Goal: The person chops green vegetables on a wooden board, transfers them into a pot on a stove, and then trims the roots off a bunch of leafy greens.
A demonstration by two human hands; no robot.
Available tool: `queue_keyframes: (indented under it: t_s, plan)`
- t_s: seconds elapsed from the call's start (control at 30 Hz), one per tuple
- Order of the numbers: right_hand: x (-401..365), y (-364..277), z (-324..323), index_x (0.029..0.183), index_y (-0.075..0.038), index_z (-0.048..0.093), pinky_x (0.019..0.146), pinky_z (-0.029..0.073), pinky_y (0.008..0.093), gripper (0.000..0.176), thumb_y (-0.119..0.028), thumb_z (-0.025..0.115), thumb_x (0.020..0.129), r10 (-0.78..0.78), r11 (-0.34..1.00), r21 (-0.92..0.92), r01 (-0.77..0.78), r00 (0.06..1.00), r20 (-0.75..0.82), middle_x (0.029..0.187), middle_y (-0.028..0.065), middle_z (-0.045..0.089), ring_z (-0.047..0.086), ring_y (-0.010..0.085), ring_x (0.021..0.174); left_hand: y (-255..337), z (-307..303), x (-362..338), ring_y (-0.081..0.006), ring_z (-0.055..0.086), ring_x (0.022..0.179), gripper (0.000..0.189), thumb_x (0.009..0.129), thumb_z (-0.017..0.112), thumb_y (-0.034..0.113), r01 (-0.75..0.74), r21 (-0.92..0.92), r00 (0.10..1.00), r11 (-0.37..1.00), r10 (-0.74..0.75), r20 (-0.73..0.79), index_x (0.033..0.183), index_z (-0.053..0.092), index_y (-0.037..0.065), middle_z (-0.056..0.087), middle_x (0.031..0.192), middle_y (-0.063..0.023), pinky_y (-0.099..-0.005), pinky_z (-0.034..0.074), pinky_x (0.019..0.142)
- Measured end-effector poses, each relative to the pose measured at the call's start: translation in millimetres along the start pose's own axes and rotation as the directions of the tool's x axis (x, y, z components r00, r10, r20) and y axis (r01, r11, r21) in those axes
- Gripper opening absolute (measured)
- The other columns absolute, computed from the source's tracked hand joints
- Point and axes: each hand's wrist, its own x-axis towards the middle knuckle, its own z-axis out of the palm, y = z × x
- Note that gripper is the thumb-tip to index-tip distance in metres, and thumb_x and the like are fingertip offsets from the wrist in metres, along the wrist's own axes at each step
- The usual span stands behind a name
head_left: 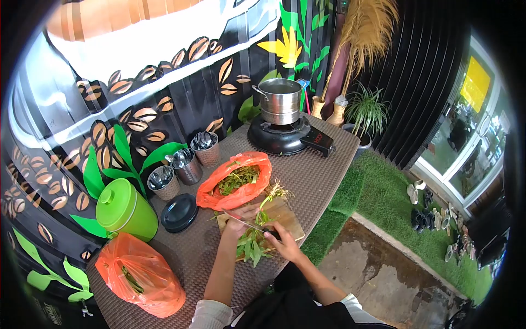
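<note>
My right hand is closed round the dark handle of a knife. Its blade slants up and left across the front of my left hand. The fingers of that left hand curl against the stems of a bunch of leafy greens, partly hidden behind the blade. Under them lies a wooden cutting board. Pale roots of the bunch point away from me, while the leaves spread toward me. Just beyond the board, an orange plastic bag stands open with cut greens inside.
A steel pot sits on a black portable stove at the table's far end. Along the wall stand several cutlery cups, a green lidded container and a black lid. Another orange bag is near left.
</note>
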Motion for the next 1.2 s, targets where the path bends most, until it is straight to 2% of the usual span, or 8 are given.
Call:
queue_keyframes:
  t_s: [0.07,0.17,0.27,0.37,0.47,0.57,0.77,1.2]
  plan:
    - [4,-2,2,0.119,-0.006,0.053,0.085,0.046,0.0394,0.035,-0.026,0.057,0.09,0.011,1.0,-0.005,-0.011,1.0,0.002,0.102,0.02,0.061,0.059,0.0335,0.097,-1,0,5,-0.0134,0.061,0.09,0.035,0.085,0.065,0.01,0.014,-0.02,1.0,1.0,-0.013,0.026,0.118,0.057,-0.001,0.064,0.106,-0.0056,-0.0259,0.049,0.078]
    - [7,5,6,0.12,-0.008,0.053,0.085,0.046,0.0398,0.035,-0.026,0.058,0.09,0.051,0.998,0.032,-0.05,0.998,-0.033,0.101,0.02,0.061,0.059,0.0334,0.097,-9,2,16,-0.0126,0.06,0.088,0.034,0.084,0.067,0.012,-0.045,0.005,0.994,0.999,0.046,-0.097,0.115,0.059,0.0,0.065,0.102,-0.0051,-0.0258,0.048,0.078]
    - [7,13,9,0.12,-0.009,0.054,0.083,0.046,0.0403,0.035,-0.026,0.058,0.089,0.0,1.0,-0.018,-0.001,0.997,-0.078,0.1,0.0202,0.061,0.059,0.0344,0.095,-21,-2,20,-0.0113,0.06,0.087,0.032,0.083,0.068,0.011,-0.107,-0.037,0.977,0.994,0.098,-0.187,0.112,0.061,0.0,0.066,0.098,-0.004,-0.0242,0.048,0.075]
    - [4,17,8,0.121,-0.009,0.054,0.082,0.046,0.0403,0.037,-0.025,0.059,0.089,-0.089,0.988,-0.138,0.073,0.989,-0.117,0.099,0.0206,0.061,0.058,0.0353,0.092,-30,-8,28,-0.009,0.06,0.083,0.029,0.082,0.069,0.009,-0.14,-0.124,0.985,0.982,0.125,-0.12,0.11,0.063,0.001,0.066,0.094,-0.0024,-0.0225,0.048,0.07]
    - [2,21,9,0.122,-0.006,0.054,0.083,0.045,0.0401,0.039,-0.024,0.059,0.089,0.005,0.983,-0.183,-0.032,0.989,-0.146,0.098,0.0204,0.061,0.057,0.0352,0.09,-24,11,23,-0.0069,0.058,0.08,0.025,0.084,0.067,0.008,-0.069,-0.01,0.968,0.998,0.065,-0.243,0.108,0.064,0.003,0.065,0.092,-0.0002,-0.0208,0.047,0.067]
    - [2,29,11,0.123,-0.003,0.054,0.084,0.044,0.0405,0.041,-0.024,0.06,0.088,0.045,0.989,-0.13,-0.066,0.985,-0.165,0.097,0.0202,0.061,0.056,0.0348,0.09,-25,16,21,-0.006,0.058,0.078,0.022,0.086,0.065,0.009,-0.053,0.005,0.97,0.999,0.053,-0.238,0.108,0.064,0.005,0.065,0.092,0.0016,-0.0206,0.046,0.066]
    - [1,38,15,0.122,-0.002,0.055,0.085,0.042,0.0412,0.04,-0.022,0.06,0.088,-0.089,0.991,-0.116,0.064,0.969,-0.231,0.097,0.0199,0.06,0.055,0.0341,0.092,-28,19,11,-0.0071,0.057,0.077,0.023,0.087,0.064,0.011,-0.056,-0.043,0.975,0.997,0.046,-0.217,0.109,0.063,0.005,0.064,0.096,0.0005,-0.0212,0.046,0.066]
    - [-3,31,22,0.113,-0.003,0.059,0.084,0.038,0.04,0.033,-0.024,0.06,0.087,-0.084,0.952,-0.307,-0.012,0.951,-0.299,0.095,0.0144,0.058,0.052,0.0307,0.094,-58,14,19,-0.0104,0.059,0.077,0.018,0.089,0.06,0.01,-0.109,-0.168,0.979,0.98,0.076,-0.192,0.105,0.062,0.002,0.065,0.092,-0.0026,-0.0242,0.048,0.068]
